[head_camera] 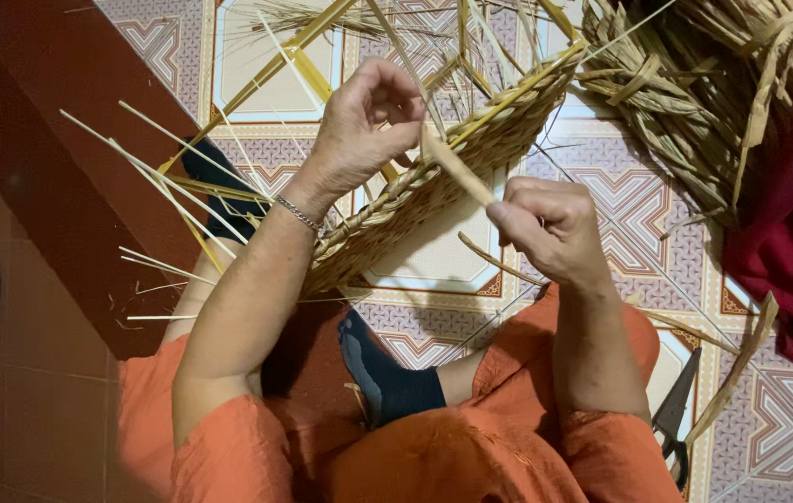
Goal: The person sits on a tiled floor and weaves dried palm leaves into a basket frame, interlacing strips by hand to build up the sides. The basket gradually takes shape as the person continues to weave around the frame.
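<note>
Head view shows my left hand point(364, 116) pinched on the mat point(433, 191) edge at its 12 o'clock, fingers closed on the weave. My right hand point(550, 228) is clamped on a flat strand point(457, 168) running to that edge. I judge the woven panel well along; loose stakes point(159, 177) at 9 o'clock remain unwoven. Straw pile point(685, 93) lies at 2 o'clock, scissors point(676, 414) on the floor point(787, 428) at 4.

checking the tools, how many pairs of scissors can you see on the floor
1: a dark pair of scissors lies on the tiled floor beside the person's right knee, lower right. More could be hidden under the straw pile.
</note>
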